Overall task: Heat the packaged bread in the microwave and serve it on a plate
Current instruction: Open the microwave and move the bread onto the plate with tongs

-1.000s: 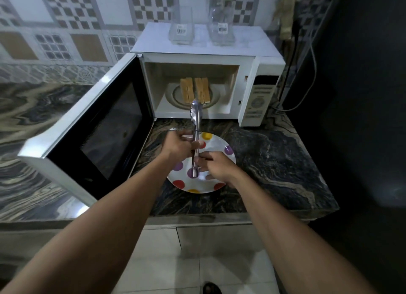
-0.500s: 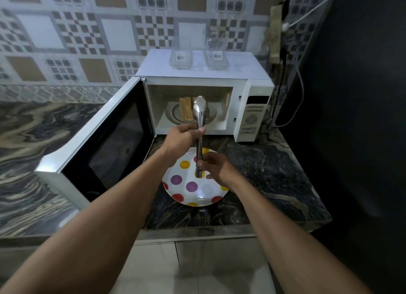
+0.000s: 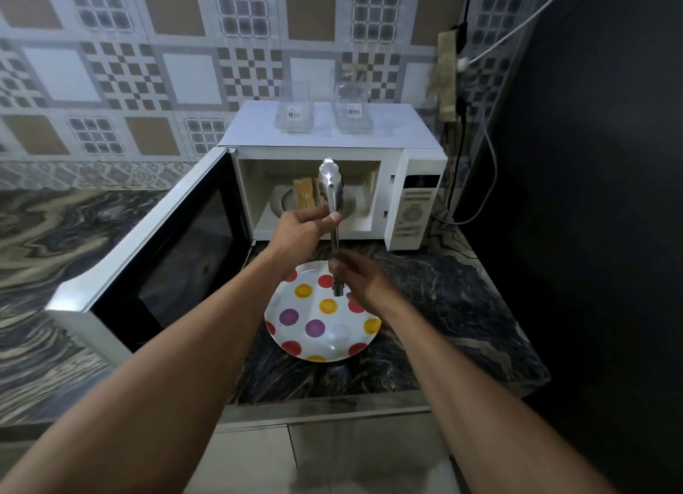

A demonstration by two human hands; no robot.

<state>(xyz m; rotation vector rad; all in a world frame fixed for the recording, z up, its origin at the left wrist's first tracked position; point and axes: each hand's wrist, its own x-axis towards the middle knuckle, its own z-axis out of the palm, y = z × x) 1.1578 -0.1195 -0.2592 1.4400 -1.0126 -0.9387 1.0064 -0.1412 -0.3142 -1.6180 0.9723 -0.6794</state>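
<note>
The white microwave (image 3: pixel 415 201) stands at the back of the counter with its door (image 3: pixel 159 260) swung wide to the left. Bread slices (image 3: pixel 303 197) stand on the turntable inside, partly hidden by the metal tongs (image 3: pixel 331 187). My left hand (image 3: pixel 301 231) grips the tongs mid-shaft, and my right hand (image 3: pixel 360 277) holds their lower end. The tongs point up, with their tips in front of the oven opening. Below my hands a white plate (image 3: pixel 321 327) with coloured dots lies on the counter and holds nothing.
Two clear glass containers (image 3: pixel 294 107) (image 3: pixel 353 107) stand on top of the microwave. Cables (image 3: pixel 488 153) hang down the wall at the right. The dark marble counter (image 3: pixel 462 309) ends at a black wall on the right. The open door takes up the space on the left.
Both hands have lifted the tongs off the plate and raised them toward the microwave opening. The camera has tilted up, so more of the tiled wall shows.
</note>
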